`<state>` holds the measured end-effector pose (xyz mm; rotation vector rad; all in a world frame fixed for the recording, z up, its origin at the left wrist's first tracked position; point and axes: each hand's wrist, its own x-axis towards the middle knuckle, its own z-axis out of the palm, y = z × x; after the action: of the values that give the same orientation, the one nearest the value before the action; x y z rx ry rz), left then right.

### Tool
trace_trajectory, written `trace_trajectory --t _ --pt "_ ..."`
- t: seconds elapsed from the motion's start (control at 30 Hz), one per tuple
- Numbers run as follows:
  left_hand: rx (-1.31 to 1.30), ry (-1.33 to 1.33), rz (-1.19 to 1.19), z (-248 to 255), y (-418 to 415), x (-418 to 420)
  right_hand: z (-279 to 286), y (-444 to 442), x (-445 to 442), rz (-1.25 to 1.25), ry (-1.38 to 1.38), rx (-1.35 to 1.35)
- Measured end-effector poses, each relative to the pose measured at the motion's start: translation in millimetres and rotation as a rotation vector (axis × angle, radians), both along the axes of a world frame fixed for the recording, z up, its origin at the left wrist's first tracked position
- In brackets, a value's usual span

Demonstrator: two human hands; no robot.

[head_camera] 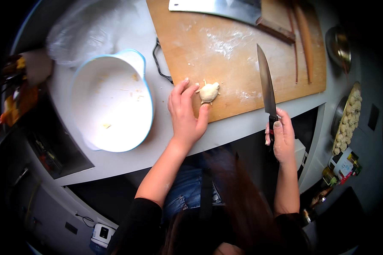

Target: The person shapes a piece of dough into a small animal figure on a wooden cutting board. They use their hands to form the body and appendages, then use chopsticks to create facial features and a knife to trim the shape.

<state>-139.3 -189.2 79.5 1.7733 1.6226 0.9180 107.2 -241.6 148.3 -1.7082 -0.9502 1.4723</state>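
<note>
A small turtle-shaped piece of dough [208, 93] lies near the front left edge of a floured wooden board [242, 105]. My left hand [188, 111] curves around its left side with fingers apart, the thumb at the dough's lower end; whether the fingertips touch it I cannot tell. My right hand [282, 135] grips the black handle of a kitchen knife [267, 83] at the board's front edge, the blade pointing away from me over the board. White flour [226, 41] is scattered across the wood.
A white pot with a blue rim [111, 105] stands left of the board, a clear plastic bag [79, 38] behind it. At the board's back lie a cleaver [220, 8], a rolling pin [304, 41] and thin sticks [296, 60]. Right are a metal bowl [338, 47] and a tray of shaped dough pieces [348, 121].
</note>
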Motion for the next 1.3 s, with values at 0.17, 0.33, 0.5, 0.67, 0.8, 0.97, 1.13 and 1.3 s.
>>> trace_trajectory --t 0.17,0.33,0.5,0.67,0.8,0.97,1.13,1.3 --pt "0.069 -0.012 -0.151 48.0 -34.7 -24.0 -9.0 -58.8 11.2 -0.176 0.154 -0.031" --pt "0.019 0.201 -0.320 100.2 -102.4 -60.3 -37.1 -108.0 -7.7 -0.313 0.394 0.174" --pt "-0.048 0.382 -0.423 119.1 -167.2 -70.6 -36.9 -167.4 -10.8 -0.441 0.539 0.231" --pt "0.109 0.227 -0.538 133.8 -166.1 -23.5 -22.4 -203.3 19.2 -0.577 0.420 0.330" --pt "0.219 0.090 -0.635 124.9 -144.5 -13.6 4.9 -204.8 23.4 -0.607 0.281 0.401" --pt "0.343 0.039 -0.661 128.7 -104.4 -24.2 11.6 -173.4 -12.0 -0.682 0.245 0.279" --pt "0.223 0.080 -0.554 118.8 -53.8 -48.5 9.1 -125.1 -30.4 -0.404 0.096 0.235" --pt "0.145 0.055 -0.533 80.4 -15.5 -43.5 -0.7 -77.3 -38.6 -0.232 -0.130 0.237"
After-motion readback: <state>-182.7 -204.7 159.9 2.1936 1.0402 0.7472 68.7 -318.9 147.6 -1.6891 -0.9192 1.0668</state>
